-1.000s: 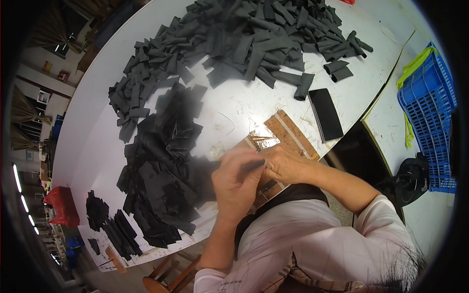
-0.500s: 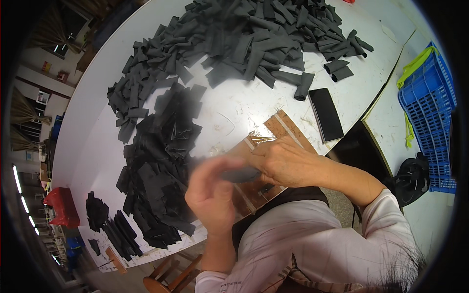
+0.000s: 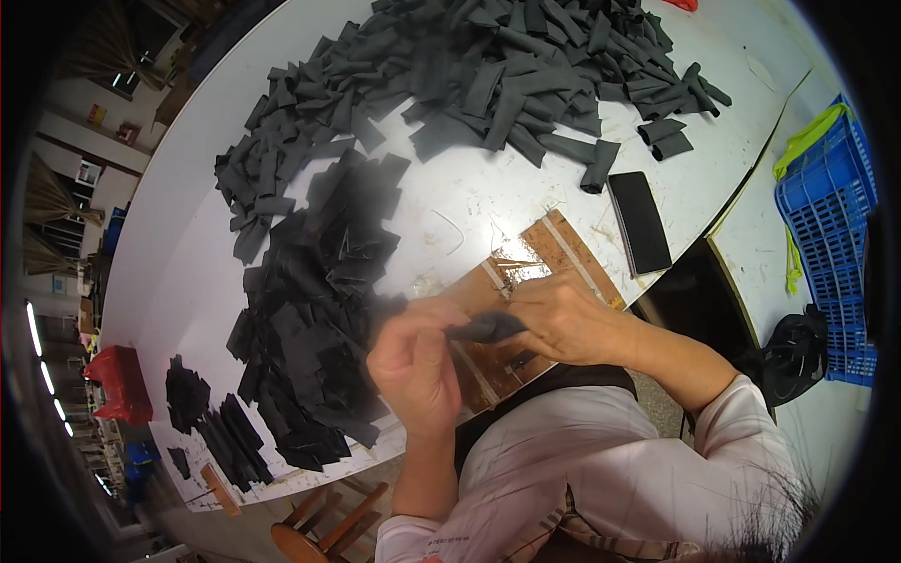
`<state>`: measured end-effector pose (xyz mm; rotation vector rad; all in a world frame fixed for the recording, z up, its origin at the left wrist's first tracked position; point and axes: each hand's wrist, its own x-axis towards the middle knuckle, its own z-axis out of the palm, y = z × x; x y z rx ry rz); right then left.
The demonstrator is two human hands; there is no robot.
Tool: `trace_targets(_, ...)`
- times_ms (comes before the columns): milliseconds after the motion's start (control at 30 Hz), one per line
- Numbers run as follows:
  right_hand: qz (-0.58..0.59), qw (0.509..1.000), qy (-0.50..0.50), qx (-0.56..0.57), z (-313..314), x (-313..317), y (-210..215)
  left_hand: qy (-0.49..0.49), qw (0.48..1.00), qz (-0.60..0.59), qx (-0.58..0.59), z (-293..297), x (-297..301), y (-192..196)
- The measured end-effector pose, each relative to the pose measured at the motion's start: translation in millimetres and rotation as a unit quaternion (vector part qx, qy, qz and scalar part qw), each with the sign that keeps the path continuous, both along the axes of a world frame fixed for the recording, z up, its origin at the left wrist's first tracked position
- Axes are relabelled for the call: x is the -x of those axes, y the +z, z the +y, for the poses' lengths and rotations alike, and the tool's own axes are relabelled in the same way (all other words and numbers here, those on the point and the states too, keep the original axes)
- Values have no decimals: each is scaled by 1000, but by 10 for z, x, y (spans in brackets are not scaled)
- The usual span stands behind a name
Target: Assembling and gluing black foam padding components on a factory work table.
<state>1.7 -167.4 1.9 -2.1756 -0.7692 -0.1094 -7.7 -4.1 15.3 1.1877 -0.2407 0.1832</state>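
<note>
A small dark grey fabric piece [image 3: 485, 327] is held between both hands above a brown wooden board [image 3: 554, 253] at the near table edge. My left hand [image 3: 418, 368] grips its left end with curled fingers. My right hand [image 3: 565, 317] pinches its right end. Left of my hands lies a heap of flat black fabric pieces [image 3: 314, 310]. A large pile of rolled dark grey fabric pieces [image 3: 488, 75] spreads across the far side of the white table [image 3: 197, 272].
A black phone [image 3: 640, 221] lies on the table right of the board. A blue plastic crate [image 3: 831, 216] stands at the right, a black bag [image 3: 793, 352] below it. More black pieces [image 3: 211, 422] lie at the lower left, near a red box [image 3: 117, 385].
My left hand swung down and away to the left, then came back to the dark piece at the board. My right hand stayed over the board.
</note>
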Motion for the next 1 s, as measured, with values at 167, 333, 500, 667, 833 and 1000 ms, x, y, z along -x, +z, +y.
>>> trace_targets(167, 43, 999, 12, -5, -39, -16, -131, 31, 997, -11, -68, -11, 29, -110)
trace_targets(333, 244, 940, -97, -218, -121, -529, 584, 202, 934, 101, -278, 335, 221, -684)
trace_targets(500, 78, 918, -323, -215, -116, -138, 33, 239, 775, 7, -585, 328, 300, -1024)
trace_targets(667, 255, 927, -198, -190, 165, 577, -414, 223, 661, 27, -716, 206, 247, -1084)
trace_targets(833, 240, 950, -126, -158, 325, 588, -508, 218, 702, 0, -678, 397, 201, -1139)
trace_targets(1000, 193, 963, -91, -167, 442, 440, -452, 138, 903, 226, -340, 649, 279, -930)
